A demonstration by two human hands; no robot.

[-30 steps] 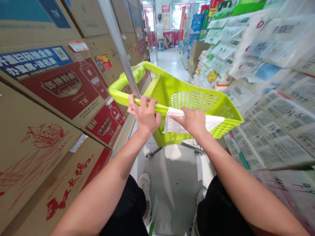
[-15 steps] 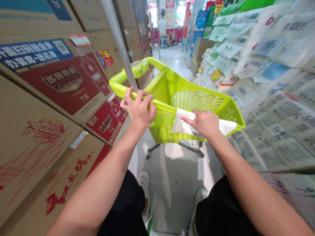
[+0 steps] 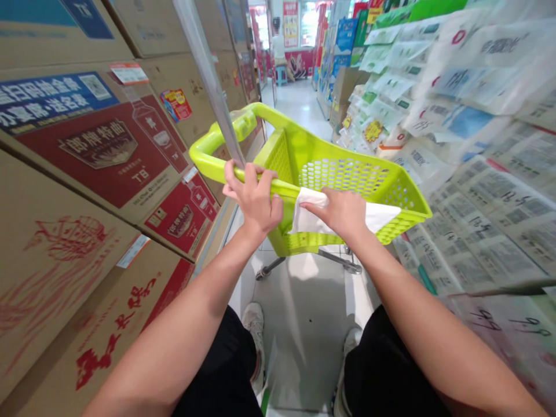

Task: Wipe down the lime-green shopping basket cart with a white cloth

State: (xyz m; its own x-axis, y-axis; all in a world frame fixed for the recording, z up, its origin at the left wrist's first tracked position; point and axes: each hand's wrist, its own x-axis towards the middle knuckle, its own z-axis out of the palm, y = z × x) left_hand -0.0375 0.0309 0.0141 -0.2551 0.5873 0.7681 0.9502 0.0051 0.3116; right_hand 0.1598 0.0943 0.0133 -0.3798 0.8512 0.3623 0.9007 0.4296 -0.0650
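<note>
In the head view, your left hand [image 3: 254,200] is closed tightly around the rear bar [image 3: 284,190] of the green cart [image 3: 408,200], with the fingers wrapped over the top. Just behind your knuckles, a slanted metal pole [image 3: 208,75] crosses the bar.

Your right hand [image 3: 343,211] lies with the palm down on a white cloth [image 3: 377,215]. The fingers are stretched out and not closed around anything. I cannot tell if the thumb is tucked under the cloth. The cloth is draped over the same rear rim, to the right of your left hand, and part of it hangs down on the outside of the basket wall.

The cart stands in a narrow aisle on a pale floor [image 3: 308,313]. Stacked cartons [image 3: 108,150] are close on your left and shelves of paper packs [image 3: 478,145] are close on your right. Your 2 shoes [image 3: 254,324] are just behind the wheel frame [image 3: 264,272].

In my judgement, there are 3 risks here:

- The cloth is held only by the pressure of your palm, so it could slip off the smooth rim and drop to the floor.
- The cart is on wheels, so it could roll forward if you lean on it.
- Your left knuckles are very near the pole, so a sideways push could knock them against it.
</note>
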